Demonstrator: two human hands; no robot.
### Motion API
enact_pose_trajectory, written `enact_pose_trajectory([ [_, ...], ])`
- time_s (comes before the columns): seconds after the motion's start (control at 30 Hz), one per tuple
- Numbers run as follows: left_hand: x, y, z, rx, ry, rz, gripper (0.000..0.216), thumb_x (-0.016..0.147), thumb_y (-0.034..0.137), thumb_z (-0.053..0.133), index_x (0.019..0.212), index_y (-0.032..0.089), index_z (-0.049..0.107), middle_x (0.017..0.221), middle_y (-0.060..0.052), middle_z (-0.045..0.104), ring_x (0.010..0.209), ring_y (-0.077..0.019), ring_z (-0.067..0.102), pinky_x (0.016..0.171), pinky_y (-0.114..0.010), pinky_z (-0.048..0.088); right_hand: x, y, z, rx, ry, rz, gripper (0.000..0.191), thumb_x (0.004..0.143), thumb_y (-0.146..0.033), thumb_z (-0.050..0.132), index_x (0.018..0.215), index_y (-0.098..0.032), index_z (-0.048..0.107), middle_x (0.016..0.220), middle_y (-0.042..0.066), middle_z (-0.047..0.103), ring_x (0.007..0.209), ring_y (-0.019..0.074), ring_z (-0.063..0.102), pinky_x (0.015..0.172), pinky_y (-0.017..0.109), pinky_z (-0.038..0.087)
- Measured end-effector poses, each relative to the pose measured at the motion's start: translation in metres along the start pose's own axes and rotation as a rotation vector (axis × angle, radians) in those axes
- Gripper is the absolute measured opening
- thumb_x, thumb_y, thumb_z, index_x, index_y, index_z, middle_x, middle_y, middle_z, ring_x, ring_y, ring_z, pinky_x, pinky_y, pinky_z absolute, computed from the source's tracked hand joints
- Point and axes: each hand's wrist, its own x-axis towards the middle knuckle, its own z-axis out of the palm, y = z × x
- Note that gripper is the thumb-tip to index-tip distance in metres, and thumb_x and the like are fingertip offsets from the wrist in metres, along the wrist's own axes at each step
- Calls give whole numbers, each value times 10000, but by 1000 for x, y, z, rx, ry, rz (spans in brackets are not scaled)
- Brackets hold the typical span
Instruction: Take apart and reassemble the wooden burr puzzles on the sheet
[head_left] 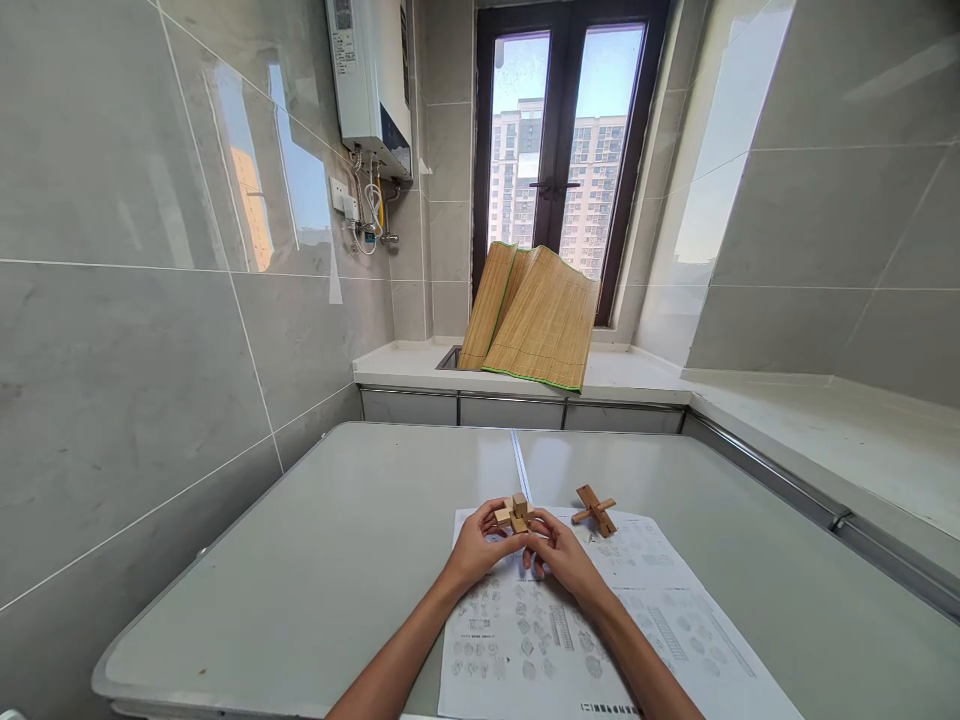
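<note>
My left hand [477, 547] and right hand [564, 558] hold the interlocking wooden block puzzle [516, 514] in curled fingers, over the far part of the printed diagram sheet [551, 645] on the tabletop [300, 560]. I'd best steady it lightly with one side and ease pieces without forcing, leaving the wooden cross [595, 511] near my right hand undisturbed

Shows pale, smooth-faced wood in the interlocking blocks [519, 508] and browner, matt wood in the crossed pieces [596, 510]. Looks like thin, smooth paper in the printed sheet [660, 612], and smooth with a faint sheen across the counter [285, 580]. Gleams like polished tile on the left wall [127, 370]; turns ribbed and slatted, like bamboo, in the mat [545, 322].
</note>
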Motion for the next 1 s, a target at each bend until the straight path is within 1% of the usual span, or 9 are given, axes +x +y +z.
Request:
enact_pose_trajectory([
  [0.2,1,-3,-1,65,-3,5,515,774,467,802,1191,193,674,1151,-117,732,1056,-268,673,906,-365,507,0,0,-4,23,48,-25,521,838,-604,692,1185,-222,626,780,9,657,572,157,595,487,257,411],
  [0.37,-3,-8,0,376,-7,-19,490,745,482,787,1134,202,686,1014,-62,720,897,-230,641,776,-325,498,3,1,-11,-61,162,-49,421,832,-561,716,1073,-216,718,847,34,682,628,149,543,582,278,440],
  [0.43,-4,-12,-1,526,16,25,490,709,447,806,1129,227,679,1045,-54,700,950,-248,623,801,-342,498,3,3,-12,-103,187,-59,395,838,-553,709,1057,-225,739,875,39,693,654,156,543,644,294,465],
  [0.53,-3,-20,-5,718,110,106,485,664,390,820,1102,239,678,1161,-73,658,1128,-302,565,949,-415,475,4,5,-13,-116,234,-47,404,836,-560,699,1067,-233,747,769,16,662,636,159,531,651,296,471],
  [0.67,0,-32,-13,912,251,98,365,680,433,802,942,203,695,1237,-122,608,1259,-355,478,1048,-488,416,5,5,-15,-87,325,-5,436,815,-569,708,1072,-219,749,677,-5,619,606,156,530,613,280,470],
  [0.73,0,-36,-15,957,260,84,357,710,474,779,922,200,693,1243,-127,602,1280,-358,458,1050,-495,411,5,6,-16,-69,361,8,463,807,-577,710,1084,-208,744,684,-2,627,596,153,536,580,271,465],
  [0.83,0,-40,-16,976,251,76,407,736,505,755,999,202,688,1262,-126,597,1277,-349,460,1057,-499,402,5,7,-17,-100,414,4,508,802,-605,691,1084,-183,737,692,13,646,599,170,562,532,268,456],
  [0.9,-1,-40,-16,967,238,62,442,757,522,733,1062,206,680,1273,-124,595,1271,-345,466,1060,-499,399,4,9,-18,-214,444,-4,523,821,-626,649,1067,-173,735,701,30,671,600,188,586,533,283,469],
  [1.0,-1,-40,-17,951,220,44,500,780,542,705,1154,213,653,1297,-125,587,1280,-349,461,1068,-504,390,4,13,-18,-398,474,-25,499,837,-625,616,999,-170,740,772,68,725,637,219,636,613,326,511],
])
